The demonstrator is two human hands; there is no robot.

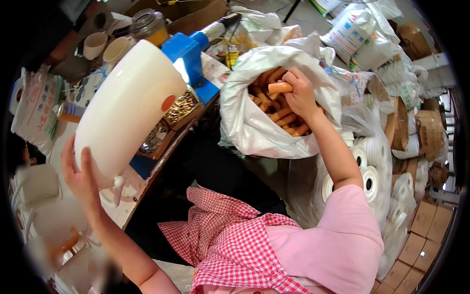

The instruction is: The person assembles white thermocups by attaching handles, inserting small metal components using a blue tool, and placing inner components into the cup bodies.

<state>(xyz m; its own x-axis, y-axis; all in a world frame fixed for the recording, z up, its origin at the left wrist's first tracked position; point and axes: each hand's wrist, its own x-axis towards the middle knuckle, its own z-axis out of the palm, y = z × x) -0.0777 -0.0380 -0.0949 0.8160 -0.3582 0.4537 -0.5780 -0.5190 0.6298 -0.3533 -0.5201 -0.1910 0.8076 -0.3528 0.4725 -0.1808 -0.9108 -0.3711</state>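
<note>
A large cream-white plastic cylinder, like a flask shell (127,98), lies tilted over the bench on the left. It has an orange round spot on its side and a small white knobbed piece (118,183) by its lower end. My left hand (81,171) is wrapped round that lower end. My right hand (299,90) is closed on a tan curved plastic handle (279,87), over the mouth of a white woven sack (245,122). Inside the sack are several more brown and tan curved handles (281,117), partly covered by my hand and forearm.
A blue bench machine (188,54) stands behind the cylinder, with a tray of small brass-coloured parts (182,109) beside it. A glass jar (148,27) is at the back. White spool-like parts (370,183) in clear plastic and cardboard boxes (423,220) are to the right.
</note>
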